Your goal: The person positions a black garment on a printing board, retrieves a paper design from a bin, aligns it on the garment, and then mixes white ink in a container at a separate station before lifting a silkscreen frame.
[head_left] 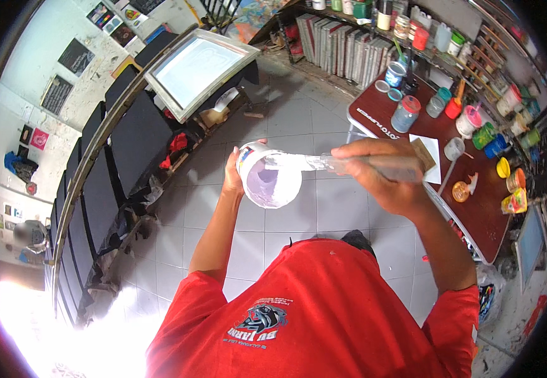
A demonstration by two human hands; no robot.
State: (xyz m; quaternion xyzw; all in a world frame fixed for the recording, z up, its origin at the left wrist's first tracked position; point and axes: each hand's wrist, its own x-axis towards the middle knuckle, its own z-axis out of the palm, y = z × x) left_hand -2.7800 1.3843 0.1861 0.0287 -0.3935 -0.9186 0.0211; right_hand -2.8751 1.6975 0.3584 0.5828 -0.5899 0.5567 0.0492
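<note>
My left hand (231, 173) is wrapped round a white plastic tub (246, 157), tilted so that its mouth faces me. White, paint-like stuff coats the inner wall, and the inside looks pale lilac in shadow. In my right hand (384, 170) is a spatula (314, 162) with a translucent handle, its blade smeared thickly with white. The blade lies across the upper part of the tub's mouth. Whether its tip touches the rim, I cannot tell.
On the right, a dark red table (374, 110) bears several ink jars and tubs. Shelves of bottles and upright screen frames (343, 47) stand behind. To the left, a printing screen (198, 69) rests above a long row of black boards (138, 120). Grey tiles (336, 208) cover the floor.
</note>
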